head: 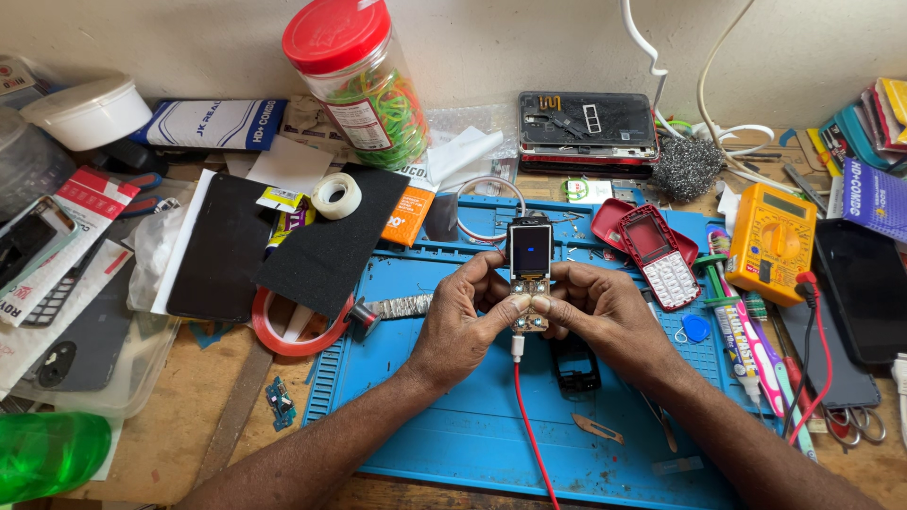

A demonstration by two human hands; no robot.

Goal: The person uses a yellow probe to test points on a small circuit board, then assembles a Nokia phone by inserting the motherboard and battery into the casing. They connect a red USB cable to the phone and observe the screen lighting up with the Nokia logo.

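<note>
Cluttered bench all round, so I take the blue silicone repair mat (444, 444) as my landmark. Left of it lie a dark phone panel (219, 247), a ring of red tape (295, 332) and, up behind, a red-lidded jar of rubber bands (364, 80).

Over the mat's middle, my left hand (465, 321) and right hand (605, 316) meet on a stripped keypad-phone board (530, 276), its small screen lit blue. Both hands are closed on it, fingers curled round the side edges and thumbs pressed together on the bare keypad contacts. A red lead (529, 425) hangs from its lower end across the mat.

I judge the board light and stiff but fragile (exposed screen and circuitry), best held by its edges, with the lead kept slack.

Right of the board sit a red phone housing (658, 250), a yellow multimeter (770, 241) at the mat's right edge, and scissors (855, 425).
</note>
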